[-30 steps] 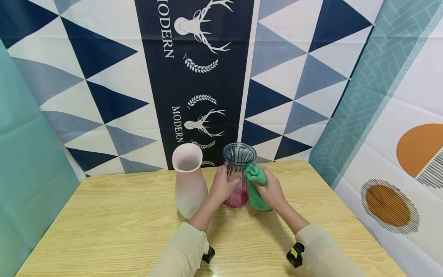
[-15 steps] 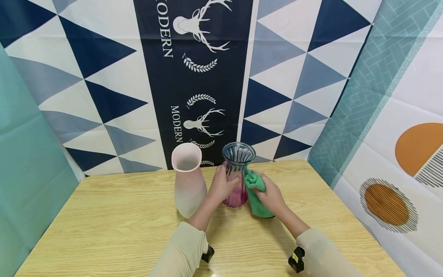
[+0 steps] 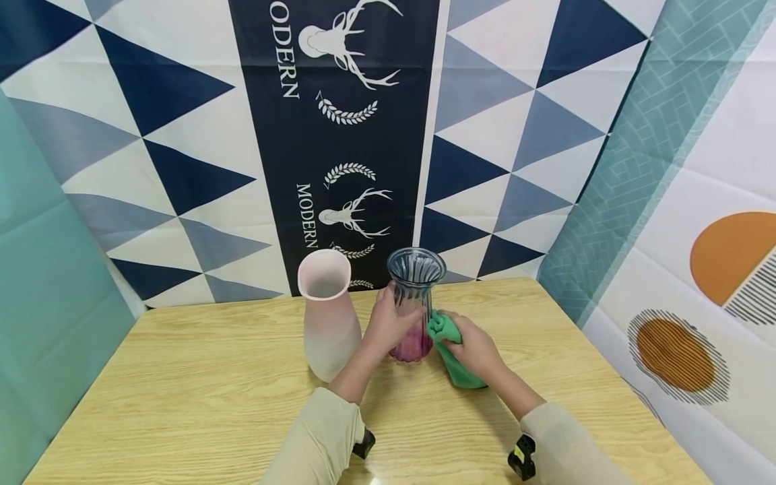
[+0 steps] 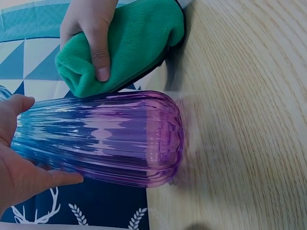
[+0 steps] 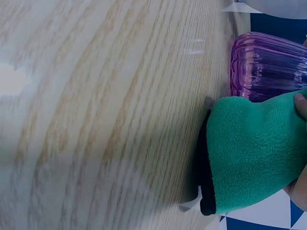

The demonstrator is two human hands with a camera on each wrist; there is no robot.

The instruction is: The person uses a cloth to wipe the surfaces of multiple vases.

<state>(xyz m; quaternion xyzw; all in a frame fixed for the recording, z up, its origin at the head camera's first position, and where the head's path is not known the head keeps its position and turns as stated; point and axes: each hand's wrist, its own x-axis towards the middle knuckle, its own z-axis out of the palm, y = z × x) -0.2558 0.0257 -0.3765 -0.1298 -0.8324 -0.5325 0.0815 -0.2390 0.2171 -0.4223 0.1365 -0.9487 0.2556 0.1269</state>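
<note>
Head view: the left hand (image 3: 390, 323) grips the glass vase (image 3: 417, 296) upright on the table (image 3: 224, 391); the right hand (image 3: 474, 345) pinches a green cloth (image 3: 456, 364) beside it. Wiping seems in hand; the next stroke probably needs steady holding.

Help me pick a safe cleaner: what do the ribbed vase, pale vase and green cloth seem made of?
Ribbed vase: probably glossy glass; see-through, with bright highlights; clear plastic possible. Pale vase: perhaps matte ceramic; opaque, no sharp shine. Green cloth: likely soft microfibre; fuzzy pile.
</note>
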